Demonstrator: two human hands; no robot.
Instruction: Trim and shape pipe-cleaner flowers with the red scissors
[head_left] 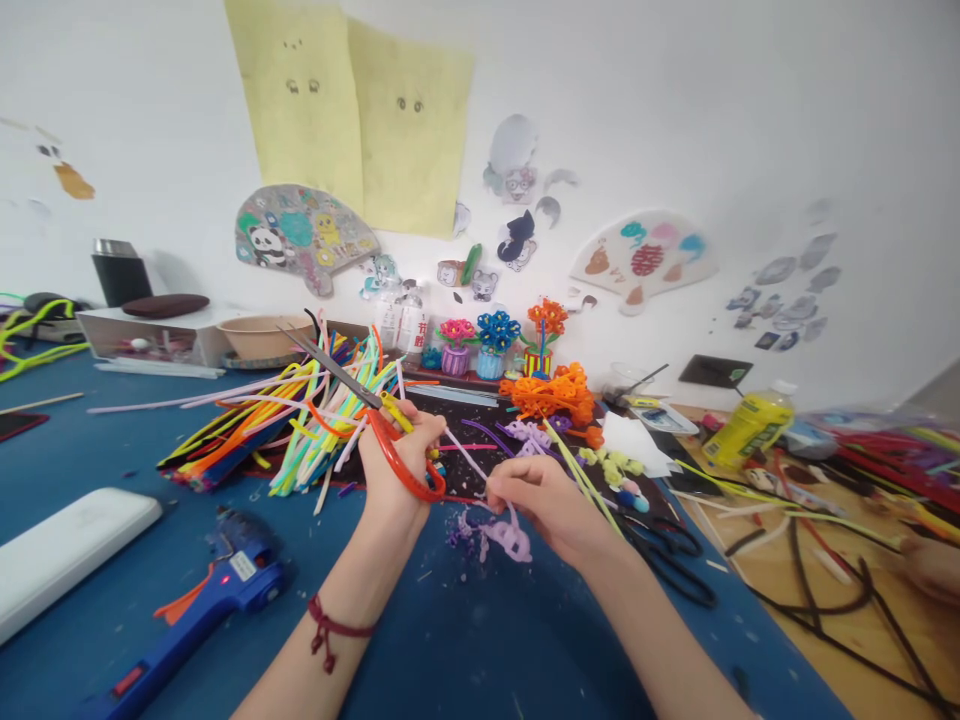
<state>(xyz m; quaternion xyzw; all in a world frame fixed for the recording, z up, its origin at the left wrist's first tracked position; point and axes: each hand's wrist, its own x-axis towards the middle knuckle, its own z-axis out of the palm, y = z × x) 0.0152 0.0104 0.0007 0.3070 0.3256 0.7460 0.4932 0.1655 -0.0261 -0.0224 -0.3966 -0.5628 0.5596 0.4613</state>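
My left hand (424, 432) is closed around red-handled scissors (336, 372), whose blades point up and to the left. A yellow piece (396, 411) shows beside the handle; I cannot tell what it belongs to. From the left fingers a thin lilac pipe cleaner (466, 455) runs across to my right hand (551, 500), which pinches it. Lilac pipe cleaner loops (511, 541) hang just under the right fingers, with a dark purple tinsel-like bit (466, 535) next to them. The right fingertips are partly hidden by the hand.
A blue hot glue gun (217, 600) and a white case (75, 550) lie at left. Pipe cleaner bundles (300, 420) spread behind my left hand. Orange pipe cleaner flowers (551, 395), black scissors (667, 555) and a yellow bottle (750, 425) are rightward. Another person's hand (934, 567) shows at the right edge.
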